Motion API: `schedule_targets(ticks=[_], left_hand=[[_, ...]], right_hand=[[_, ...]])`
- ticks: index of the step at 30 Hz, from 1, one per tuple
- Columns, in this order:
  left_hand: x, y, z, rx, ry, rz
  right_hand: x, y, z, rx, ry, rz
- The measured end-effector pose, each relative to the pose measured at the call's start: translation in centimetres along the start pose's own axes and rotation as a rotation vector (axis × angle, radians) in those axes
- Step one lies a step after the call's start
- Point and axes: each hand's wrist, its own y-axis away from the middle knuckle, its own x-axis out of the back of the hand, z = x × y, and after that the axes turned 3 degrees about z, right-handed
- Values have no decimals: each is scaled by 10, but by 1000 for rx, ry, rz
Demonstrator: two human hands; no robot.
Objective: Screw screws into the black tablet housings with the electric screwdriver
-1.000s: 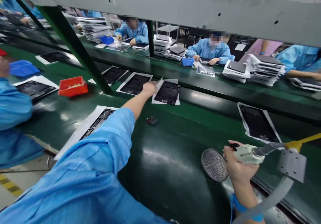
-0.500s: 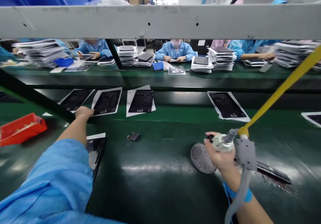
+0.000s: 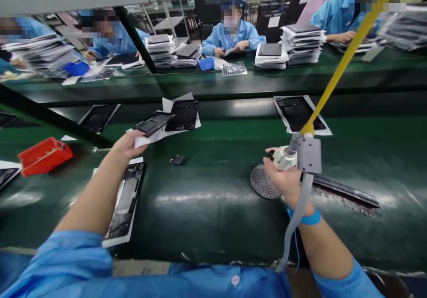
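My left hand [image 3: 126, 144] grips the edge of a white sheet [image 3: 147, 138] that carries a black panel [image 3: 154, 123], lifted and tilted above the green belt [image 3: 213, 200]. Behind it lies another black panel on paper [image 3: 183, 115]. A further panel on paper [image 3: 125, 202] lies under my left forearm. My right hand [image 3: 283, 178] is wrapped round a white powered screwdriver [image 3: 285, 158] that hangs from a yellow cable [image 3: 336, 73]. A round metal mesh dish [image 3: 263, 183] rests on the belt just beside that hand.
A small dark part [image 3: 178, 159] lies on the belt between my hands. A red tray [image 3: 45, 155] sits at the left. One more panel on paper [image 3: 298, 112] lies at the right. Across the far bench [image 3: 213, 82], people in blue coats work beside stacks of panels [image 3: 302, 44].
My left hand has taken hold of a sheet with its panel and drawn it off the belt toward me. My right hand still holds the screwdriver. The view has tipped downward.
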Motion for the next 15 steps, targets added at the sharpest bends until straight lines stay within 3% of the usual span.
schedule_targets(ticks=[6,9,11,15], left_hand=[[-14,126,-39,167,247,-141],[-28,180,-49,217,245,-197],[-38,203,-51,229,204,-261],[-47,223,-51,103,173,-373]], right_hand=[[-4,-2,-8,-13,6,-54],[-6,1,-4,-37,-4,-66],[-7,3,2,-50,-6,-85],[-7,2,7,-34,-1,-101]])
